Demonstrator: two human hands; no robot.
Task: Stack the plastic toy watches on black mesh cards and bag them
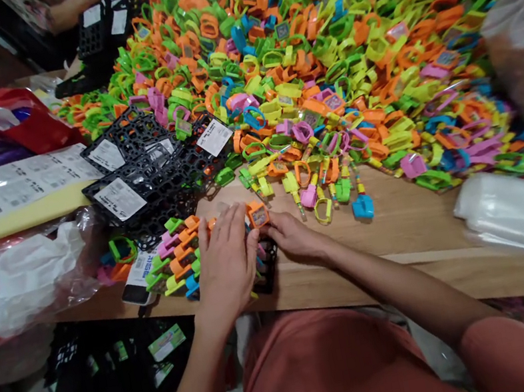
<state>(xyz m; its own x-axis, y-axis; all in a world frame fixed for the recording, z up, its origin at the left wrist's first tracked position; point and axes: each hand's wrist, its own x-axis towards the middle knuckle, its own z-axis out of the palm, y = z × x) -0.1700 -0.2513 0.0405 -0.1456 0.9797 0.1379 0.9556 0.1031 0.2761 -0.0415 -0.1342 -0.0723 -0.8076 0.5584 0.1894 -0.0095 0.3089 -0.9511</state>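
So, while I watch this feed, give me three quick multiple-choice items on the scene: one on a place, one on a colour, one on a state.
1. Where are the black grid racks?
A) On the floor
B) Right of the hands
C) On the table, against the left edge of the toy watch heap

2. What colour is the square-faced toy watch by the right hand?
A) Blue
B) Orange
C) Pink

3. How is the left hand placed?
A) Flat on a row of watches
B) Clenched in the air
C) Inside the red bag

1: C, the racks meet the heap on the wood.
2: B, its case shows orange.
3: A, the spread fingers lie over the row.
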